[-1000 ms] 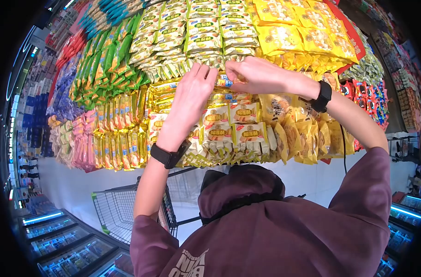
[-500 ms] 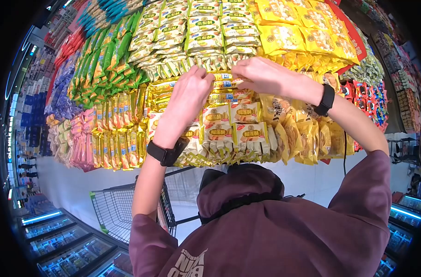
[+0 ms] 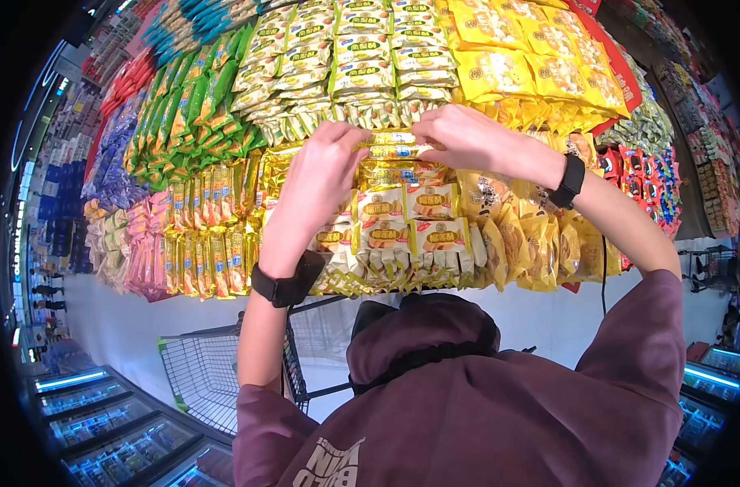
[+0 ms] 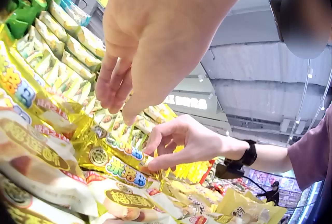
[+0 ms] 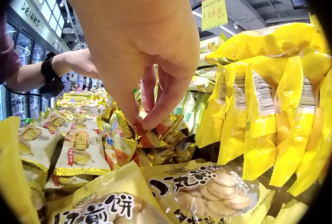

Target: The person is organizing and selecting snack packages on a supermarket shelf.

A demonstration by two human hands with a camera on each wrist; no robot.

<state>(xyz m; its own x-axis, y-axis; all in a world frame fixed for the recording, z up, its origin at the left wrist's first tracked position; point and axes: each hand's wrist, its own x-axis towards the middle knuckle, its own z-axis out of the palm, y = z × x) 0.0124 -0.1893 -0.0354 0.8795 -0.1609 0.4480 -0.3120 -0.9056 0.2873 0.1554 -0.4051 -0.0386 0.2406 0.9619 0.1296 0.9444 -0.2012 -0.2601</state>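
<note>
In the head view my left hand and right hand reach over a row of shiny gold snack packets. In the left wrist view the fingers of my left hand point loosely down above the packets, with nothing visible between them and the thumb. My right hand is at the right end of a gold snack packet. Its thumb and forefinger pinch that packet's end in the right wrist view. White-and-yellow packaged pastries lie just in front of the gold row.
White-and-green packets are stacked behind the hands, green packets to the left and yellow bags to the right. A wire shopping cart stands below the display's near edge. A price sign hangs above.
My left hand has shifted left and slightly towards the body, its fingers less curled. The right hand has moved a little right, widening the gap between the hands.
</note>
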